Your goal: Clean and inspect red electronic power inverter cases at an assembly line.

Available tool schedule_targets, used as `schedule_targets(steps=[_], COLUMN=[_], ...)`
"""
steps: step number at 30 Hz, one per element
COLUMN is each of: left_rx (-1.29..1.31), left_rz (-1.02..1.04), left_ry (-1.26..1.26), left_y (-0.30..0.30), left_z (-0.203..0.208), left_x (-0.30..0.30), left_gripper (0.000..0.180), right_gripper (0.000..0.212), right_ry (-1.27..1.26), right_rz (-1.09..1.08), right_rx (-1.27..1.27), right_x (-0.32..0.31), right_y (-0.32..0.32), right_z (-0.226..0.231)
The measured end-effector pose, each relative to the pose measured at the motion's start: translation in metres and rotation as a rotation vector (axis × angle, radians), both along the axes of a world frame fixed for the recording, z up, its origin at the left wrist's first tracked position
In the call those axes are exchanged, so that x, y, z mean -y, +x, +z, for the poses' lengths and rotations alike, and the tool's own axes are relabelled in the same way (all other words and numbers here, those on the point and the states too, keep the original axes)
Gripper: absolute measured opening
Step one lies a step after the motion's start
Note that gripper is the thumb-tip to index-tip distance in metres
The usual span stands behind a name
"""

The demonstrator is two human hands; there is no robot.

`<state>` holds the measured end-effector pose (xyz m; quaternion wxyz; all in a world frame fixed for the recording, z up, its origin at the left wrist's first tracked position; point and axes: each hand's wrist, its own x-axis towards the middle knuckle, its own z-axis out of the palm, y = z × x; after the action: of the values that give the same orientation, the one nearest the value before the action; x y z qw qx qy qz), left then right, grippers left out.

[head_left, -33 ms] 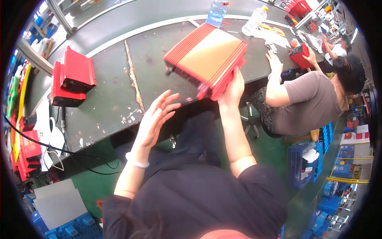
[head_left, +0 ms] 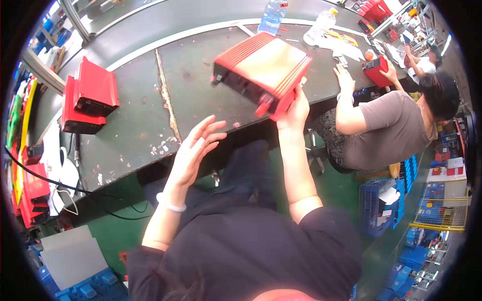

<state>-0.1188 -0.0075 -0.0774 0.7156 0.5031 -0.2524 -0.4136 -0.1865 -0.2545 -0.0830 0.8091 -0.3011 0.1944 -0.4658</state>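
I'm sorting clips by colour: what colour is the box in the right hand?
The box is red, glare paling its top; head view.

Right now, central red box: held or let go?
Held: right hand grips the red box; left hand is open, apart from it. Touching the bench: cannot tell.

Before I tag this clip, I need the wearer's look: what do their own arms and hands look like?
Left hand and right hand are ungloved. A white band rings the left arm near the wrist; none shows on the right. Both sleeves are short, dark and plain.
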Motion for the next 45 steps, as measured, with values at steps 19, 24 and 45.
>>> schedule_targets(steps=[19, 24, 45], left_rx=[-0.084, -0.112, -0.083], left_rz=[-0.16, -0.141, 0.125], left_ry=[0.034, 0.073, 0.253], left_y=[-0.013, -0.014, -0.016], left_z=[-0.047, -0.053, -0.075], left_x=[-0.023, -0.031, -0.082], left_gripper=[0.046, 0.046, 0.04], right_gripper=[0.032, 0.029, 0.019], right_ry=[0.161, 0.06, -0.446], right_rz=[-0.295, -0.417, -0.064], right_rx=[-0.059, -0.226, -1.03], right_x=[0.125, 0.145, 0.194], right_y=[-0.037, -0.017, -0.054], right_z=[-0.024, -0.033, -0.063])
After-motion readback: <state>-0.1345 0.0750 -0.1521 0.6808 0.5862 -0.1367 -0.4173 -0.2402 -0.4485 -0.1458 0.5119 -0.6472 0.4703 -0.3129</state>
